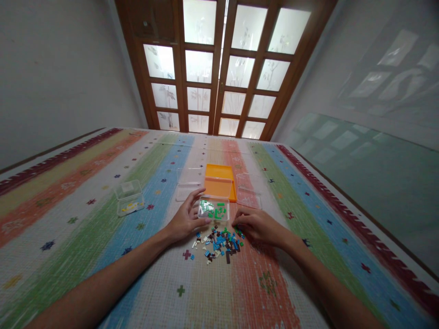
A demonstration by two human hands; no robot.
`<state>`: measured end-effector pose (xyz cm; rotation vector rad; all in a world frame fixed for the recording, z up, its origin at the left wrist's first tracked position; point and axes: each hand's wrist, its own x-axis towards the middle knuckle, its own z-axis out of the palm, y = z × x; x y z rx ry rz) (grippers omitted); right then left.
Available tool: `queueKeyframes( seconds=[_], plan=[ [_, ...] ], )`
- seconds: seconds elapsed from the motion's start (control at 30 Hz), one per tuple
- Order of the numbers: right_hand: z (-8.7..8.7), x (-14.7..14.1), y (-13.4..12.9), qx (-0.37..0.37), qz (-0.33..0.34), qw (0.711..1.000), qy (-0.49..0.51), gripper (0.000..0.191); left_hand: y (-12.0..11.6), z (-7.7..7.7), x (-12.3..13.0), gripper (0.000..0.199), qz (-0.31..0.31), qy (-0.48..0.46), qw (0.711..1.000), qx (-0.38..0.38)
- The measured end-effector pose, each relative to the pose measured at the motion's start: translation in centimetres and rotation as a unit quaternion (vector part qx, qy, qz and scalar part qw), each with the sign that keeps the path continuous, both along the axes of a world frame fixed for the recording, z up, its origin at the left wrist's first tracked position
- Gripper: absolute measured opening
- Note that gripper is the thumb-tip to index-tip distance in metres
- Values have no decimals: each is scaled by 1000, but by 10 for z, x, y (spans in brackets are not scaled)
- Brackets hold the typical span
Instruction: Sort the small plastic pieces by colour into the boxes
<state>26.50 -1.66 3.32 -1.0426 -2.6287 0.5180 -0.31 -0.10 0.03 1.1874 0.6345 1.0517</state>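
A small clear plastic box with green toy bricks in it is in the middle of the head view. My left hand grips its left side, thumb at the near edge and fingers behind. Just in front lies a loose pile of tiny toy bricks in blue, brown, cream and green. At the pile's right edge is my right hand, its fingertips pinched together and low over the cloth. What those fingers hold, if anything, is hidden.
Behind the box is an orange case, flanked by a clear container and another clear container. Farther left, an open clear box holds yellow bricks. All rest on a striped tablecloth. Wooden glazed doors rise beyond.
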Motion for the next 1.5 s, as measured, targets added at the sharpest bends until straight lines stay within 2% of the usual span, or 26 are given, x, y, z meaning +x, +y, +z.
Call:
queueKeyframes(
  seconds=[0.37, 0.67, 0.9, 1.17, 1.37, 1.5],
  plan=[
    [-7, -3, 8, 22, 22, 999, 32, 15, -1, 0, 0, 86, -16, 5, 1000, 9],
    [1, -3, 3, 3, 8, 1000, 10, 17, -1, 2, 0, 79, 26, 43, 999, -11],
    [5, -9, -2, -27, -9, 998, -48, 18, 0, 3, 0, 78, 33, 50, 998, -11],
    [9, -13, 0, -34, -89, 988, -125, 22, 0, 3, 0, 78, 32, 55, 998, -14],
    [13, -20, 1, -22, -90, 980, -179, 23, 0, 3, 0, 78, 29, 52, 998, -17],
    [14, -17, 2, -22, -92, 981, -171, 21, 1, 1, 1, 79, 21, 47, 999, -14]
  ],
)
